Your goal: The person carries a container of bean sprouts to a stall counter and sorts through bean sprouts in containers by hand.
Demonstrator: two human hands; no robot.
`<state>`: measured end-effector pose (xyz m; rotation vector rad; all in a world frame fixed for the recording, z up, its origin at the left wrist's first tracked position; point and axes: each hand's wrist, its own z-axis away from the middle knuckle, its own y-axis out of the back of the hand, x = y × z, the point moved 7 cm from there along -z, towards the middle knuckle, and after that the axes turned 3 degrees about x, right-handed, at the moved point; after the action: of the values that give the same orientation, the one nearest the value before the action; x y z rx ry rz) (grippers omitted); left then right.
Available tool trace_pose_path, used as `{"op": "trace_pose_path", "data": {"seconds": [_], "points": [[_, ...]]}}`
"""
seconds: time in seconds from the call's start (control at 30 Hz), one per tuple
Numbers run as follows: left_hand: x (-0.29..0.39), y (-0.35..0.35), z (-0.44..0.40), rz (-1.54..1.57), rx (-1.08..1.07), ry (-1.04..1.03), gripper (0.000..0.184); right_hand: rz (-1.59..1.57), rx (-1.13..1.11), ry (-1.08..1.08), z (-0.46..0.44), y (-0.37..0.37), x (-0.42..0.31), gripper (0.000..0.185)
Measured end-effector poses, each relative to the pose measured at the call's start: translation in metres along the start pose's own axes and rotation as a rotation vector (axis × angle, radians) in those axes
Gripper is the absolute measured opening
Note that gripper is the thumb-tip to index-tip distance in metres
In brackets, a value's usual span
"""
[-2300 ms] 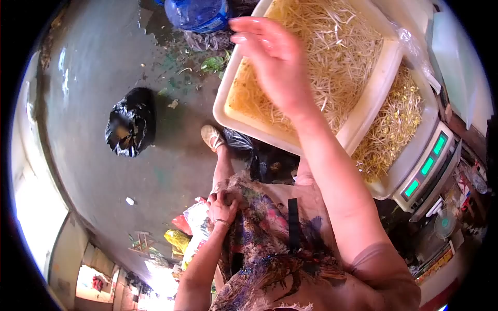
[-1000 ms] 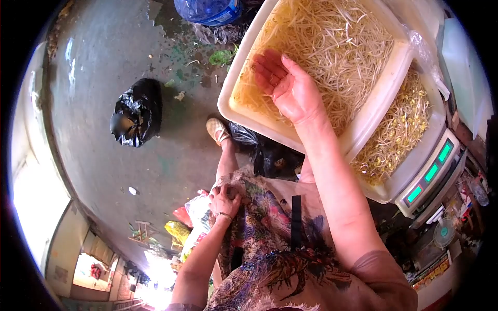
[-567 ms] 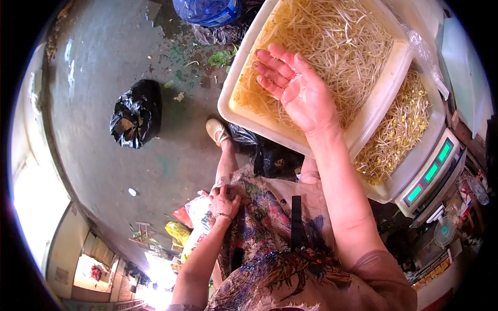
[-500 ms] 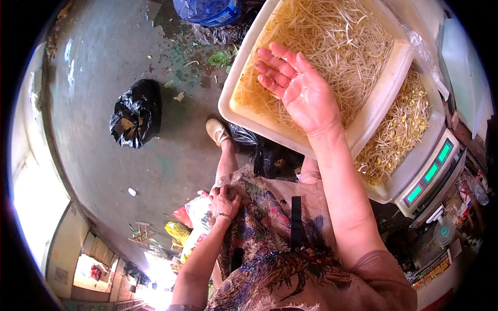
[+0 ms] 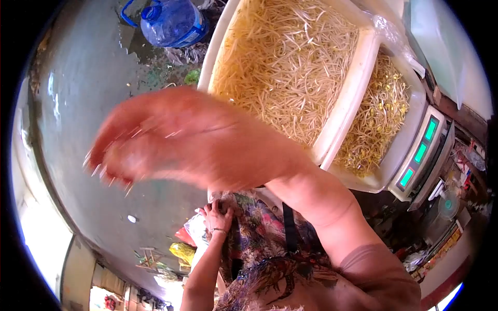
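Note:
Blurred by motion, my right hand (image 5: 166, 140) is stretched out over the floor, left of the white plastic tub (image 5: 340, 111). Its fingers point left, and bright drops streak off the fingertips; nothing held shows in it. Long white bean sprouts (image 5: 290, 67) lie in yellowish water inside the tub. Beside it on the right, a second pale tub (image 5: 391, 173) contains yellow-headed sprouts (image 5: 376, 114). My left hand (image 5: 216, 217) rests on the patterned cloth over my knee, fingers apart, a band around the wrist.
A blue plastic water jug (image 5: 174, 23) stands on the wet floor at the top. To the right is a scale (image 5: 420, 153) with green displays, and a small fan (image 5: 448, 205) is below it. Yellow bags (image 5: 182, 253) lie near my left arm.
My right hand has swung left from above the tub, palm up and open before, and now covers the black bag on the floor. My left hand stays on my knee. The view has shifted.

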<state>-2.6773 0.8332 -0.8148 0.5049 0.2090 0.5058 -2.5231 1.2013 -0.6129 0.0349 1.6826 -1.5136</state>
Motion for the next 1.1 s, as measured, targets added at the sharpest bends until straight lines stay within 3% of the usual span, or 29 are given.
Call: {"op": "trace_pose_path", "data": {"seconds": [0.03, 0.1, 0.13, 0.17, 0.2, 0.27, 0.33, 0.37, 0.4, 0.47, 0.57, 0.77, 0.87, 1.1], "points": [[-0.001, 0.001, -0.001, -0.018, 0.018, -0.012, 0.056, 0.002, 0.003, 0.009, -0.011, -0.002, 0.001, 0.022], [-0.001, 0.002, -0.001, -0.025, 0.022, -0.028, 0.055, -0.043, -0.268, 0.022, -0.034, -0.016, 0.003, 0.022], [0.001, 0.003, 0.0, -0.026, 0.024, -0.04, 0.055, 0.144, -0.08, -0.044, -0.049, 0.012, 0.026, 0.025], [0.002, 0.003, 0.001, -0.028, 0.024, -0.044, 0.055, 1.047, 0.114, 0.126, -0.057, 0.038, 0.029, 0.024], [0.004, 0.007, 0.002, -0.038, 0.074, -0.058, 0.051, 1.925, 0.246, 0.153, -0.056, 0.049, 0.034, 0.025], [0.008, 0.01, -0.002, -0.033, 0.128, -0.082, 0.047, 1.096, 0.355, 0.524, -0.043, 0.071, 0.024, 0.027], [-0.001, 0.002, -0.002, 0.0, 0.031, -0.054, 0.053, 1.065, 0.489, 0.514, -0.023, 0.086, 0.011, 0.027], [-0.001, 0.003, -0.002, -0.005, 0.057, -0.056, 0.053, 0.88, 0.548, 0.298, -0.013, 0.101, 0.011, 0.025], [-0.001, 0.004, -0.002, -0.003, 0.059, -0.06, 0.053, 0.74, 0.571, 0.277, -0.003, 0.113, 0.013, 0.022], [0.0, 0.004, -0.002, 0.0, 0.042, -0.063, 0.053, 0.65, 0.616, 0.385, 0.015, 0.123, 0.004, 0.023], [-0.001, 0.003, -0.002, 0.001, 0.038, -0.039, 0.053, 0.545, 0.718, 0.249, 0.042, 0.149, -0.008, 0.022], [0.001, 0.004, 0.002, -0.02, 0.026, -0.026, 0.054, 0.045, 0.878, 0.456, 0.072, 0.208, -0.055, 0.027], [0.004, 0.005, 0.003, -0.02, 0.008, -0.025, 0.054, -0.017, 0.925, 0.59, 0.086, 0.228, -0.082, 0.03], [0.002, 0.002, 0.003, -0.008, -0.011, -0.003, 0.057, -0.104, 0.957, 0.541, 0.104, 0.243, -0.084, 0.031]]}}
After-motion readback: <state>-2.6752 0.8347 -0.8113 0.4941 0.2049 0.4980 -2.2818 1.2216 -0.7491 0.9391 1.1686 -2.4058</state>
